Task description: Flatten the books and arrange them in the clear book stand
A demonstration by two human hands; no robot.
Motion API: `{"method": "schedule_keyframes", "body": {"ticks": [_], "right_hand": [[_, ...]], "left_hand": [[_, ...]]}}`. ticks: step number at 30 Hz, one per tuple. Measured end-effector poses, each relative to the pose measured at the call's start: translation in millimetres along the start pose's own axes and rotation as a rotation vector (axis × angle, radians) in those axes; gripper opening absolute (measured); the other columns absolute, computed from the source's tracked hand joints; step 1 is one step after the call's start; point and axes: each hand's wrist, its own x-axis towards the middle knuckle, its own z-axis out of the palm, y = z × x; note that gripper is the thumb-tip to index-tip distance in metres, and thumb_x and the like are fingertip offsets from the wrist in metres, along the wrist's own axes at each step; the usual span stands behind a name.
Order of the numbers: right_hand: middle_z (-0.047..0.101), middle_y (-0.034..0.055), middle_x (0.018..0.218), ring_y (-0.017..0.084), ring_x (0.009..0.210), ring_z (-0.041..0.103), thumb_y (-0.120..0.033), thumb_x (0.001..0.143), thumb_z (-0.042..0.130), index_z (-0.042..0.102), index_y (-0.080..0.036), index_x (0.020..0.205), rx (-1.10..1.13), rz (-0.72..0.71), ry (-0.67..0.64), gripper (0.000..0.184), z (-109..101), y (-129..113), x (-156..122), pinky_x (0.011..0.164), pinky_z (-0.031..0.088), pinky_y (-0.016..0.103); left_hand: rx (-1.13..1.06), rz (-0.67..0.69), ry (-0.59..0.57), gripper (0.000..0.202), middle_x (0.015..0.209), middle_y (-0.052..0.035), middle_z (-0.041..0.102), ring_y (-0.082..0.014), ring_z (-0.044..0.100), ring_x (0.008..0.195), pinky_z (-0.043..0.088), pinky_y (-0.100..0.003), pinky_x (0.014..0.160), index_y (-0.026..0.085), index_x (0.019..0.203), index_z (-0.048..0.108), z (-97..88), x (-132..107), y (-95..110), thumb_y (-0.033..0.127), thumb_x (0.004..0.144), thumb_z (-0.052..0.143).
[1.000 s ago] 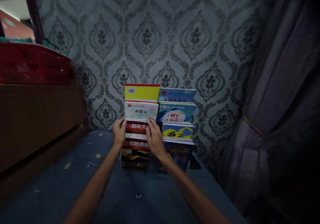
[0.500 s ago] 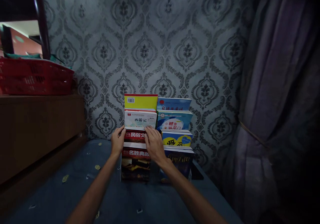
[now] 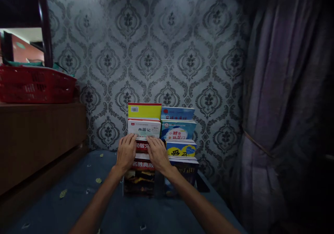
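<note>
A tiered rack of books stands against the patterned wall in two columns. Its left column holds a yellow book point(image 3: 144, 111) at the top, a white book point(image 3: 144, 128) below it, a red-titled book point(image 3: 142, 146) and a dark book point(image 3: 139, 178) at the bottom. My left hand point(image 3: 126, 151) and my right hand point(image 3: 157, 153) lie side by side over the red-titled book, fingers stretched forward and resting on its top edge, just under the white book. The right column shows blue and yellow covers point(image 3: 180, 149), untouched.
A blue patterned cloth point(image 3: 78, 199) covers the surface under the rack. A wooden cabinet point(image 3: 39, 140) stands at the left with a red plastic basket point(image 3: 33, 84) on top. A purple tied curtain point(image 3: 281, 115) hangs at the right.
My hands have moved closer together over the red-titled book; the left one slid in from the book's left edge. The view has tilted slightly upward.
</note>
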Motion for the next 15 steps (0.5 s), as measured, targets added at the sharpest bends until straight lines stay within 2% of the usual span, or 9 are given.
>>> {"method": "schedule_keyframes", "body": {"ticks": [5,8,12,15], "right_hand": [[0.058,0.0146,0.139,0.028,0.131,0.049,-0.012,0.09,0.04,0.057,-0.015,0.134,-0.007,0.028,0.125,0.047,-20,8,22,0.109,0.041,0.049],[0.054,0.0158,0.142,0.03,0.133,0.046,-0.011,0.088,0.042,0.054,-0.014,0.136,-0.022,0.094,0.204,0.05,-29,14,37,0.11,0.04,0.052],[0.057,0.0173,0.136,0.031,0.127,0.049,-0.011,0.088,0.041,0.055,-0.013,0.134,-0.002,0.115,0.188,0.049,-30,19,47,0.108,0.042,0.054],[0.058,0.0181,0.133,0.032,0.124,0.049,-0.011,0.088,0.04,0.057,-0.01,0.132,-0.007,0.113,0.175,0.047,-27,21,49,0.107,0.044,0.052]], "left_hand": [[-0.021,0.008,0.122,0.046,0.145,-0.0187,0.048,-0.0316,0.043,0.136,0.034,-0.051,0.112,0.016,0.14,0.05,-10.8,43,-6,0.017,0.095,0.043],[-0.052,-0.023,0.133,0.047,0.147,-0.0184,0.045,-0.0336,0.038,0.139,0.033,-0.052,0.113,0.016,0.14,0.048,-11.0,70,-15,0.021,0.093,0.049],[-0.178,-0.123,0.017,0.042,0.125,-0.0156,0.058,-0.0295,0.058,0.115,0.046,-0.045,0.101,0.015,0.132,0.057,-3.5,87,-36,0.026,0.092,0.051],[-0.318,-0.173,-0.011,0.039,0.109,-0.0101,0.062,-0.0245,0.062,0.1,0.05,-0.039,0.092,0.018,0.127,0.06,0.2,86,-50,0.027,0.089,0.053]]}}
